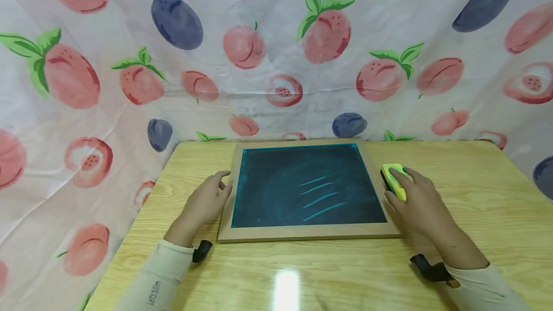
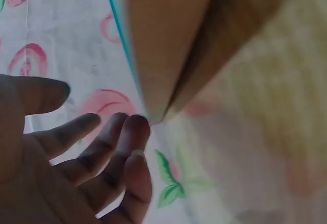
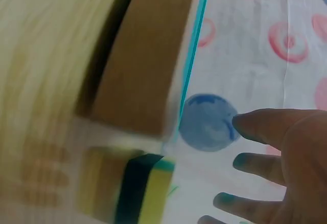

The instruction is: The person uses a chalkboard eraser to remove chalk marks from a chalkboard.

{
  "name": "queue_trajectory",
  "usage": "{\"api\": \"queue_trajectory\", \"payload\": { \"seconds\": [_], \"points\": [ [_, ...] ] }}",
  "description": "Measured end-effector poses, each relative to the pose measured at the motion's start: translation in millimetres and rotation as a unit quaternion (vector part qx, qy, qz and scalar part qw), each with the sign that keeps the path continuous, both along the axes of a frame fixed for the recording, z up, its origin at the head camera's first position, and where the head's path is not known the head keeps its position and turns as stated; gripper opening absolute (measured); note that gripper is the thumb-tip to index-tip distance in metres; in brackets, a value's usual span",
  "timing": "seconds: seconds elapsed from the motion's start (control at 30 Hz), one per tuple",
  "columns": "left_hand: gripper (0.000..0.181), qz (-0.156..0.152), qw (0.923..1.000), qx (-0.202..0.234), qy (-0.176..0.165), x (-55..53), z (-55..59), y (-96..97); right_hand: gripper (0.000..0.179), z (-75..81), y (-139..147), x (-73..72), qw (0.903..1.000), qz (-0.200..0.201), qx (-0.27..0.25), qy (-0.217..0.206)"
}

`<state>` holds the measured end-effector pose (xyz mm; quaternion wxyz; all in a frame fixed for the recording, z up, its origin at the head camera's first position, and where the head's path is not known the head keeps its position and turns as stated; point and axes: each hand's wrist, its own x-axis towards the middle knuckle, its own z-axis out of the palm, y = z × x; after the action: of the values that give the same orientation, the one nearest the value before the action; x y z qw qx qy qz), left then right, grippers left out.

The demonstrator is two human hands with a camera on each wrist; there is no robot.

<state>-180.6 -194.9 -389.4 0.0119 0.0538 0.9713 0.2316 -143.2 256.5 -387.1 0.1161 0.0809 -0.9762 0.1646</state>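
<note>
A small blackboard (image 1: 268,181) in a wooden frame lies on the table, with several slanted teal chalk strokes (image 1: 321,200) right of its middle. Beside its left edge is my left hand (image 1: 207,200), fingers loosely bent, fingertips right at the frame (image 2: 163,50). My right hand (image 1: 416,200) is over a yellow and black board eraser (image 1: 393,176) just right of the board. In the right wrist view the fingers of this hand (image 3: 286,168) are spread apart, teal dust on their tips, and a gap shows between them and the eraser (image 3: 153,193).
The light wood table (image 1: 475,181) extends on both sides of the board and in front of it. A white cloth (image 1: 276,13) printed with peaches and plums hangs behind and at the sides. Dark wrist devices (image 1: 427,268) sit at both cuffs.
</note>
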Motion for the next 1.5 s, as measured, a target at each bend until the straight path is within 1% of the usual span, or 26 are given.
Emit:
{"api": "queue_trajectory", "payload": {
  "seconds": [0.07, 0.13, 0.23, 0.3, 0.43, 0.5, 0.6, 0.67, 0.77, 0.87, 0.97, 1.03, 1.1, 1.27, 1.37, 1.5],
  "points": [
    [0.050, -0.006, 0.9993, 0.019, -0.032, -1.2, -7.6, -2.1, 0.055, -2.0, 4.7, -0.8, 0.9996, -0.001, -0.004, -0.028],
    [0.051, -0.012, 0.9979, 0.032, -0.054, -1.3, -14.0, -3.8, 0.056, -4.0, 7.8, -2.2, 0.9986, 0.002, -0.005, -0.053],
    [0.054, -0.020, 0.9961, 0.053, -0.067, -1.7, -19.7, -4.3, 0.058, -7.0, 10.9, -4.4, 0.9966, 0.001, -0.010, -0.081],
    [0.056, -0.024, 0.9952, 0.061, -0.072, -2.3, -21.4, -4.0, 0.060, -9.5, 12.6, -5.4, 0.9951, 0.001, -0.015, -0.098],
    [0.056, -0.036, 0.9910, 0.087, -0.095, -4.5, -23.4, -7.1, 0.060, -14.0, 15.8, -6.3, 0.9926, -0.003, -0.018, -0.120],
    [0.054, -0.046, 0.9870, 0.110, -0.108, -4.8, -24.2, -10.9, 0.057, -15.3, 17.1, -6.5, 0.9928, -0.003, -0.017, -0.118],
    [0.050, -0.060, 0.9814, 0.142, -0.114, -5.4, -26.1, -17.0, 0.053, -16.0, 18.2, -7.1, 0.9933, -0.003, -0.010, -0.115],
    [0.050, -0.065, 0.9787, 0.153, -0.120, -6.5, -27.2, -19.3, 0.051, -16.6, 18.7, -7.6, 0.9933, -0.004, -0.006, -0.115],
    [0.050, -0.067, 0.9768, 0.159, -0.126, -7.6, -28.5, -21.2, 0.049, -16.6, 19.3, -7.8, 0.9932, -0.006, 0.000, -0.116],
    [0.050, -0.068, 0.9766, 0.159, -0.127, -7.7, -29.3, -23.0, 0.048, -14.3, 20.0, -7.7, 0.9928, -0.002, 0.002, -0.120],
    [0.050, -0.080, 0.9784, 0.152, -0.116, -7.2, -30.6, -25.4, 0.048, -10.6, 20.9, -7.7, 0.9922, 0.002, -0.001, -0.124],
    [0.049, -0.081, 0.9789, 0.151, -0.111, -6.7, -30.9, -26.5, 0.048, -9.3, 22.0, -7.7, 0.9923, 0.003, -0.004, -0.124],
    [0.048, -0.084, 0.9791, 0.152, -0.107, -6.6, -31.6, -27.2, 0.046, -9.3, 22.6, -8.0, 0.9934, 0.005, -0.002, -0.114],
    [0.047, -0.083, 0.9753, 0.166, -0.120, -7.7, -34.5, -27.4, 0.040, -12.7, 23.5, -9.4, 0.9965, 0.009, 0.009, -0.083],
    [0.048, -0.083, 0.9757, 0.163, -0.120, -8.3, -36.2, -27.2, 0.043, -15.0, 23.6, -10.4, 0.9962, 0.006, 0.009, -0.086],
    [0.048, -0.084, 0.9744, 0.170, -0.121, -8.2, -37.5, -26.3, 0.054, -16.1, 24.1, -11.5, 0.9936, -0.008, 0.011, -0.112]
  ]
}}
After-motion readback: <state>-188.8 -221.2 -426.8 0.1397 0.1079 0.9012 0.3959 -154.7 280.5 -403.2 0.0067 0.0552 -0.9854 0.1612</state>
